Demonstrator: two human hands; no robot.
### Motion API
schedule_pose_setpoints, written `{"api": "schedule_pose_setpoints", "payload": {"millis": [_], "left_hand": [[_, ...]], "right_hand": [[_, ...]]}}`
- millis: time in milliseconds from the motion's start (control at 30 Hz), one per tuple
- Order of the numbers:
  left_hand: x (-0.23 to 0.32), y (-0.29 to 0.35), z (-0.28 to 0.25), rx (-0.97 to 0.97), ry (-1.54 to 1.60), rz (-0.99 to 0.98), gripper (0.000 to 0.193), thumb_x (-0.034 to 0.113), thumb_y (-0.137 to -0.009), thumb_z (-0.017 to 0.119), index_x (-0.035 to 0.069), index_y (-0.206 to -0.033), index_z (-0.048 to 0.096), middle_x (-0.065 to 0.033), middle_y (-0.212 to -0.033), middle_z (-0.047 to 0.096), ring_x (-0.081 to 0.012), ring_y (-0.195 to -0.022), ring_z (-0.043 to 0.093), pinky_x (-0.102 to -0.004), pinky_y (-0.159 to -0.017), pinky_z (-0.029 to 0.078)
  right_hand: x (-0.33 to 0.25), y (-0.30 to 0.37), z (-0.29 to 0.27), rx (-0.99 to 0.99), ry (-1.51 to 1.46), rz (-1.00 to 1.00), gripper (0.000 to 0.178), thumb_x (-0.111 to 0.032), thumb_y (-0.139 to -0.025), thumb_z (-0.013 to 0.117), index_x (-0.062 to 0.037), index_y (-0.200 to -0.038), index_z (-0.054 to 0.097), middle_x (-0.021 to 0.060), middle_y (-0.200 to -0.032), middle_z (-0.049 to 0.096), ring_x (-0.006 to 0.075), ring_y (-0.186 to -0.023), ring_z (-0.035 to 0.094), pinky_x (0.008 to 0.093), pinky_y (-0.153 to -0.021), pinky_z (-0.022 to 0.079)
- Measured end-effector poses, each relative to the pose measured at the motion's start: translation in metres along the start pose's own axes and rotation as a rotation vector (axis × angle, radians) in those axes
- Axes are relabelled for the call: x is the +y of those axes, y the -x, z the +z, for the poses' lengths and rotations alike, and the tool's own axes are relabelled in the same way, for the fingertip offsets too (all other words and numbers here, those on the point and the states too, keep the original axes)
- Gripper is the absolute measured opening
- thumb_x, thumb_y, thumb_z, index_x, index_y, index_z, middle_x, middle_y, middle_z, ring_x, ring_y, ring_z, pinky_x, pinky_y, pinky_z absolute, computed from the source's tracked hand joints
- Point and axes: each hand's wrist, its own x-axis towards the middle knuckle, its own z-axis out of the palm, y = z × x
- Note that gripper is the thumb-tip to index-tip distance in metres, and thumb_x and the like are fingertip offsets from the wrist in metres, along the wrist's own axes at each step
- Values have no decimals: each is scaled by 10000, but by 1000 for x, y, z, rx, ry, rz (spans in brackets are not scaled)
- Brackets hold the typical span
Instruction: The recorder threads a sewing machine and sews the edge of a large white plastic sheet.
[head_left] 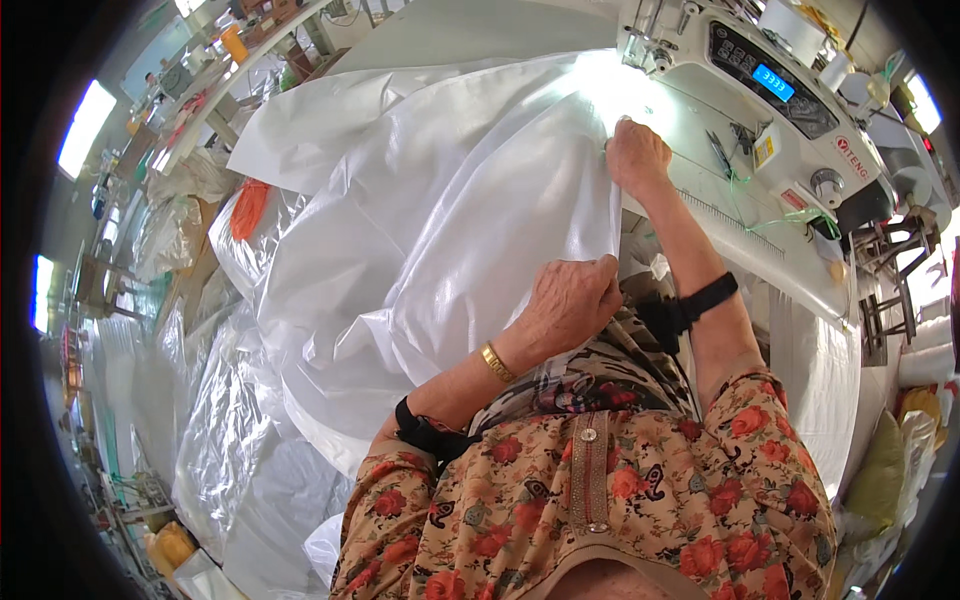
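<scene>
White sheeting (pixel 470 220), its edge pinched by the curled left hand (pixel 572 302) and, beyond it, the outstretched right hand (pixel 638 160).

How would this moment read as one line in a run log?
Left hand: gripping edge of white sheet; right hand: gripping same edge, near sewing machine; sheet: creased, brightly lit near machine

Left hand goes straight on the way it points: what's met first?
The left hand would probably meet the right forearm first; depth is unclear, so it might pass over or under.
</scene>
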Motion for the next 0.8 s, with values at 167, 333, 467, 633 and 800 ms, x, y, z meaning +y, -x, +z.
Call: {"api": "schedule_pose_setpoints", "payload": {"millis": [167, 333, 467, 633, 800], "left_hand": [[-7, -4, 4, -44, -107, 60, 104, 80, -765, 559, 21, -723, 485, -155, -587, 552, -375, -551, 548, -451, -523, 417], [-13, -9, 8, -35, -139, 59, 106, 84, -745, 565, 20, -714, 486, -149, -618, 560, -367, -573, 560, -445, -520, 419], [-17, -20, 7, -23, -183, 59, 110, 89, -746, 561, 24, -705, 482, -145, -619, 557, -367, -583, 565, -445, -519, 420], [-21, -39, -2, -19, -230, 38, 116, 94, -747, 559, 28, -700, 477, -150, -626, 564, -372, -589, 565, -461, -529, 421], [-26, -64, -9, -14, -266, 32, 112, 110, -744, 562, 31, -696, 499, -163, -616, 573, -385, -592, 567, -476, -538, 415]], "right_hand": [[-11, 26, -12, -5, 73, -72, 126, -57, -759, 575, -21, -831, 672, 158, -909, 682, 317, -875, 674, 378, -751, 539], [-11, 20, -6, 38, 209, -199, 80, -48, -710, 611, -55, -746, 682, 128, -807, 682, 266, -808, 688, 344, -670, 542], [-9, 7, -4, -45, 218, -271, 83, -38, -673, 629, -51, -744, 670, 132, -761, 668, 278, -752, 680, 349, -601, 528], [-13, -14, 2, -10, 182, -295, 96, -45, -666, 630, -52, -751, 673, 142, -765, 667, 277, -757, 678, 367, -598, 526], [-12, -41, 14, 103, 150, -298, 110, -99, -654, 675, -108, -759, 708, 88, -770, 687, 229, -767, 680, 354, -583, 510]]}}
